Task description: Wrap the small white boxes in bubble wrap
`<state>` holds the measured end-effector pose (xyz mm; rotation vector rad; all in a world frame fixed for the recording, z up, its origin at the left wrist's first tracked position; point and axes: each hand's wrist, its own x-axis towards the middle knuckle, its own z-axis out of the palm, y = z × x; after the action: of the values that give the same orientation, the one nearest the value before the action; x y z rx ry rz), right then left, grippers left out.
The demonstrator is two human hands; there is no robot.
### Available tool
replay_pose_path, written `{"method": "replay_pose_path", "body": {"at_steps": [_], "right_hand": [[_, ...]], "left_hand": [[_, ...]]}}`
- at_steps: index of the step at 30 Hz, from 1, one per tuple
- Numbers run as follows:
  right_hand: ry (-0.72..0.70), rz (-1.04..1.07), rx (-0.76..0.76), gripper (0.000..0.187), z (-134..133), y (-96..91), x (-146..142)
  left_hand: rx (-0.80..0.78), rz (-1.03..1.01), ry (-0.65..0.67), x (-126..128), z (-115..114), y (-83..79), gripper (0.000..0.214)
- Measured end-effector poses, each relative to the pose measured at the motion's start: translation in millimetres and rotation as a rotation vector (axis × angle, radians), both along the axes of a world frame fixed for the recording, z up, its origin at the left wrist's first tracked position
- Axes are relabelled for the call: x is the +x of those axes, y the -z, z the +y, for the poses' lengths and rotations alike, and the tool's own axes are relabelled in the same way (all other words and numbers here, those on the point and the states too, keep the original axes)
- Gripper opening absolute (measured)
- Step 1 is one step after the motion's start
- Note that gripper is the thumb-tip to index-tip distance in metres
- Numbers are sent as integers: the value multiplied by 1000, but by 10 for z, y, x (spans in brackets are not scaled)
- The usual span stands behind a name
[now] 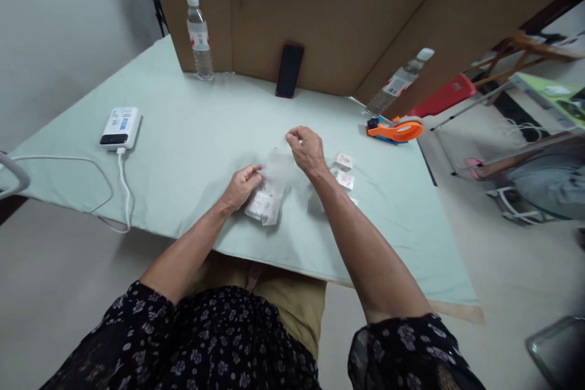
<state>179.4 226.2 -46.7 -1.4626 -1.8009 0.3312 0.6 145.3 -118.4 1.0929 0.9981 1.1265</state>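
A clear plastic bag or wrap [269, 192] with pale contents lies at the middle of the table, its lower part crumpled and shiny. My left hand [242, 187] grips its left edge, thumb and fingers pressed together. Above and to the right, my right hand [307, 149] is closed in a pinch near the upper end of the film. Whatever sits between those fingertips is too small and blurred to make out. Small white boxes with red print, one of them this box [345, 180], stand to the right, partly hidden by my right forearm.
A white power bank [122, 127] with a cable lies at the left. At the back stand a water bottle [200, 42], a phone [289, 70] and a tilted bottle [397, 85] against a cardboard panel [320, 6]. An orange tape dispenser [397, 130] sits at the right edge.
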Motion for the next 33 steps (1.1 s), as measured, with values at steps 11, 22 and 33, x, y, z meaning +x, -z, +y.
{"method": "replay_pose_path", "body": {"at_steps": [11,22,33], "right_hand": [[82,-276,-178,31,-1244,215,-328],[282,301,-388,21,-1371,560,169],[120,60,-15,35,-1523,376,56]], "left_hand": [[-60,-11,-125,57,14,-98,29],[-71,7,-244,52,120,73,23],[144,849,-102,-228,-271,-336,57]]}}
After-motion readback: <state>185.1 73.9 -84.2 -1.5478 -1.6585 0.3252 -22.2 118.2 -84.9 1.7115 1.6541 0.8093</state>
